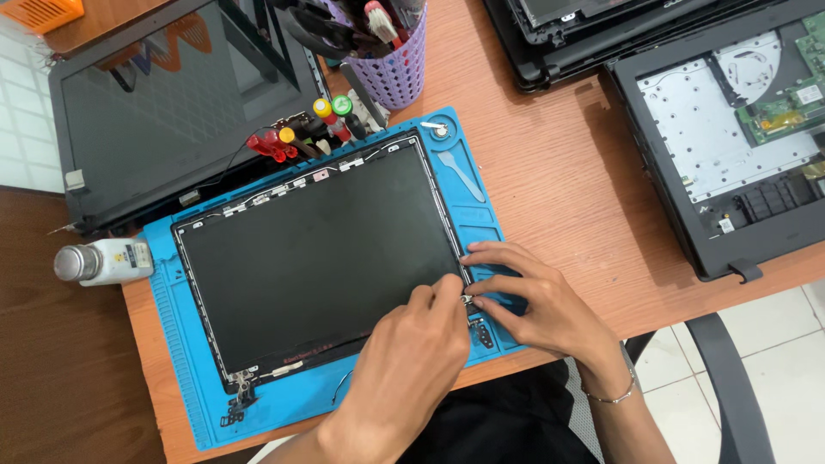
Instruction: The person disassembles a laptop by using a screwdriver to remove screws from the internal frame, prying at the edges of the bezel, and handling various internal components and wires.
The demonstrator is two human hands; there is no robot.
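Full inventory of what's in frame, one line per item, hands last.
laptop screen panel: 1, black, flat on the blue mat
repair mat: 1, blue, under the panel
plastic pry tool: 1, blue, in the mat's right-hand tray
screwdrivers: several, red, yellow and green handles, above the mat
tool cup: 1, purple, perforated, top centre
bottle: 1, white with metal cap, lying left of the mat
laptop lid: 1, black, top left
opened laptop base: 1, black, right
stacked laptops: black, top centre-right; count unclear
table: 1, wooden
bracelet: 1, silver, right wrist
left hand: at the panel's right edge
right hand: fingertips on the same edge
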